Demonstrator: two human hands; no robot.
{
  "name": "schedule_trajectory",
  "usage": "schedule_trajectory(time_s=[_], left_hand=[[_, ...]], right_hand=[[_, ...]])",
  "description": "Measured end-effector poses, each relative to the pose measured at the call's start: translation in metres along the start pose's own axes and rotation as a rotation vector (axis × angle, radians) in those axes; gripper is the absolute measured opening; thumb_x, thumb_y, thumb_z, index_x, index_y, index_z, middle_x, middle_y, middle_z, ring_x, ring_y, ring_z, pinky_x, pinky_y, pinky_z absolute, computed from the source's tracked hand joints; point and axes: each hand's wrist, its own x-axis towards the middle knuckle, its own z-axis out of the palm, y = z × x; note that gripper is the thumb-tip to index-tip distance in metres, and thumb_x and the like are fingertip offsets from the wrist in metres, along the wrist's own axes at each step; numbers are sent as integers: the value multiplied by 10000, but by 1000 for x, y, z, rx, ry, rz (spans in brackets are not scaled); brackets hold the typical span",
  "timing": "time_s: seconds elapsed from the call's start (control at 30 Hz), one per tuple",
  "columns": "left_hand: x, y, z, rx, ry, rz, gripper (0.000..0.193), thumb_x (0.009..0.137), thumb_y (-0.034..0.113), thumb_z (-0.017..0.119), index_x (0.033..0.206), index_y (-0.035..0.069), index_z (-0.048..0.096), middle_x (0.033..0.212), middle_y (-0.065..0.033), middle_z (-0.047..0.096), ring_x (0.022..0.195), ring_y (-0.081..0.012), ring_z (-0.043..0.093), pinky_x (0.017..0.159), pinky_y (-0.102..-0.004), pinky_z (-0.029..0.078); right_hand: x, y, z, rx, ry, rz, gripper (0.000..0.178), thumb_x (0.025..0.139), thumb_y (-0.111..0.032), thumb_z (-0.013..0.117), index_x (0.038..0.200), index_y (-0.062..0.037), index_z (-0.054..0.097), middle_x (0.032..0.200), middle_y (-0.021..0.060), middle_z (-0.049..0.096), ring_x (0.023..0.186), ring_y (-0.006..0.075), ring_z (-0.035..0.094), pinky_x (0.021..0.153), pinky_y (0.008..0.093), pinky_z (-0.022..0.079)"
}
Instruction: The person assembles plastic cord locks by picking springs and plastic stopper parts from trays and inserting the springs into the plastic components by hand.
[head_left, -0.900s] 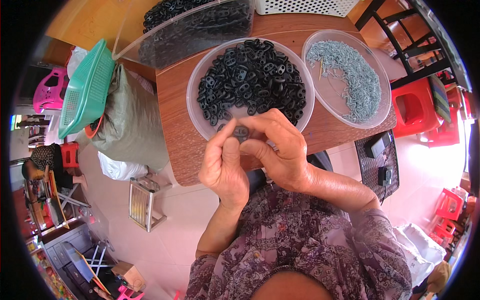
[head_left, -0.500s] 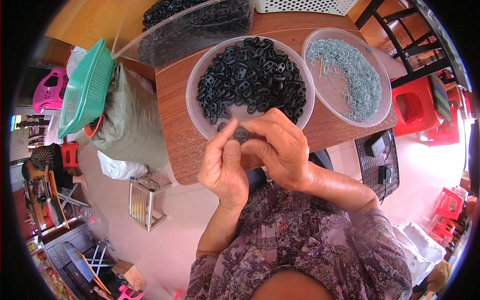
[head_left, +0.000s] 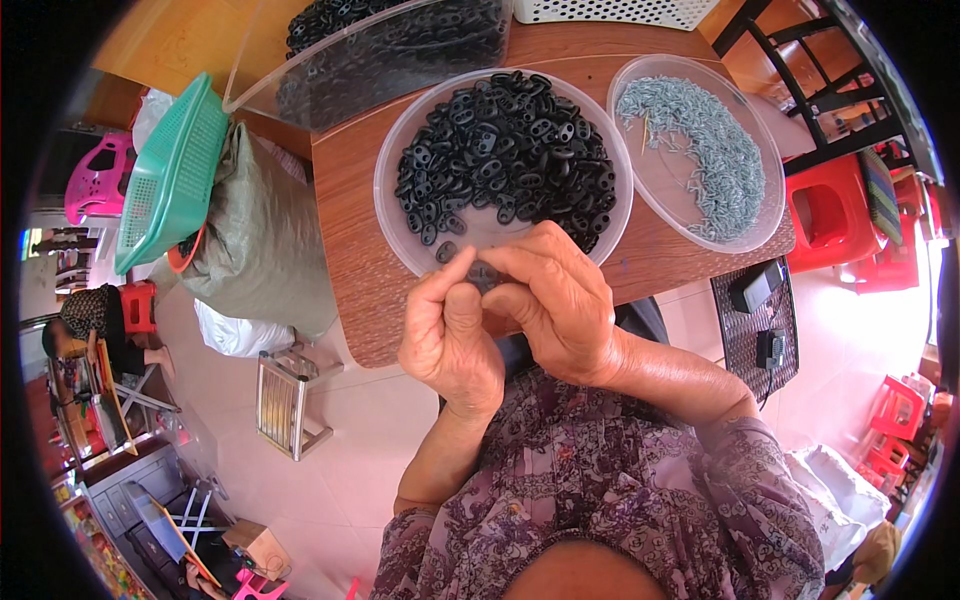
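Between the fingertips of my two hands is a small black oval plastic piece (head_left: 483, 274). My left hand (head_left: 452, 335) pinches it from the left, thumb and forefinger drawn together. From the right, my right hand (head_left: 556, 300) grips it with thumb and bent fingers, which hide part of it. Both hands hover over the near rim of a round clear tub (head_left: 385, 225). Heaped inside that tub are many similar black oval pieces (head_left: 500, 140), each with two holes. To the right, a clear round lid (head_left: 665, 195) carries a pile of small grey-blue screw-like pins (head_left: 722, 150).
The brown wooden table (head_left: 350, 270) bears it all. Behind stands a clear bin (head_left: 400, 60) of black pieces, beside a white perforated basket (head_left: 610, 10). Left are a green basket (head_left: 170, 180) and a sack (head_left: 265, 240); right, a red stool (head_left: 830, 210). A person (head_left: 90, 315) sits far left.
Both hands stay together around the black piece, which has turned slightly between the fingertips. The rest of the scene has barely shifted.
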Motion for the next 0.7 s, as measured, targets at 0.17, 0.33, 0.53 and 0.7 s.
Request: schedule_trajectory(time_s=[0.17,0.33,0.53,0.7], left_hand=[[-4,-4,-3,-28,20,-40,293,887,190,574,1034,-63,561,925,-71,578,770,-83,524,673,-193,442],[-5,6,-2,-14,16,-92,326,881,172,582,1087,-77,545,956,-71,580,764,-79,516,676,-196,437],[-4,9,-4,1,-62,-87,314,886,156,575,1103,-71,575,1004,-82,591,882,-118,545,793,-232,441],[-6,9,0,14,-8,-83,355,869,149,593,1129,-87,537,964,-82,600,786,-92,531,712,-201,439]], right_hand=[[-2,2,2,-31,9,-43,282,682,3,655,944,65,570,823,130,586,674,254,544,583,324,443],[-2,1,1,-24,9,-34,280,687,-2,658,945,65,574,819,128,585,671,253,542,583,324,442],[-2,0,1,-29,7,-16,279,698,-13,657,949,72,571,807,130,580,667,254,540,583,321,440],[-3,-1,2,-23,19,-12,259,708,-5,649,942,75,569,803,135,577,666,256,540,581,320,442]])
